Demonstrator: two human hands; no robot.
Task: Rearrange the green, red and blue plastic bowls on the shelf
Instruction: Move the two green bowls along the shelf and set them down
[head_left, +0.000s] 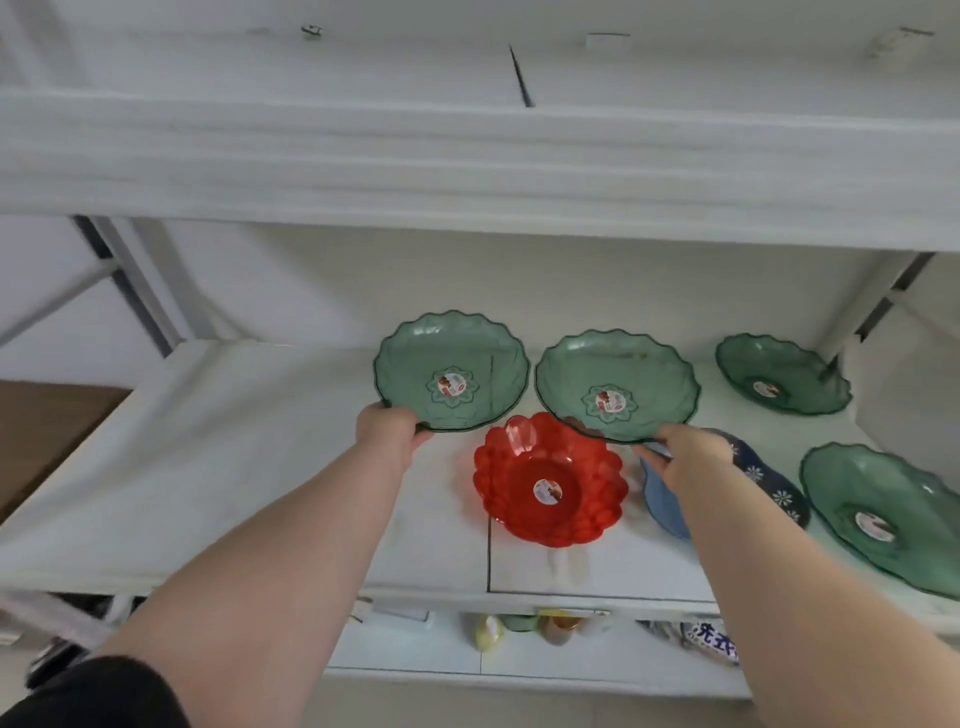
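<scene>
Several green scalloped plastic bowls stand on the white shelf (234, 467). My left hand (389, 434) grips the near rim of the left green bowl (452, 371). My right hand (691, 457) holds the near rim of the middle green bowl (618, 384), which is tilted and overlaps the red bowl (550, 480) in front. A blue bowl (662, 499) lies under my right wrist, mostly hidden. Two more green bowls sit at the right: one at the back (782, 374), one at the front (883, 514).
A dark blue dish with white flowers (774, 483) lies beside the blue bowl. An upper shelf board (467, 171) hangs low overhead. Metal frame posts stand at the back left (130, 280) and back right (872, 296). Small jars and packets (556, 629) fill the shelf below.
</scene>
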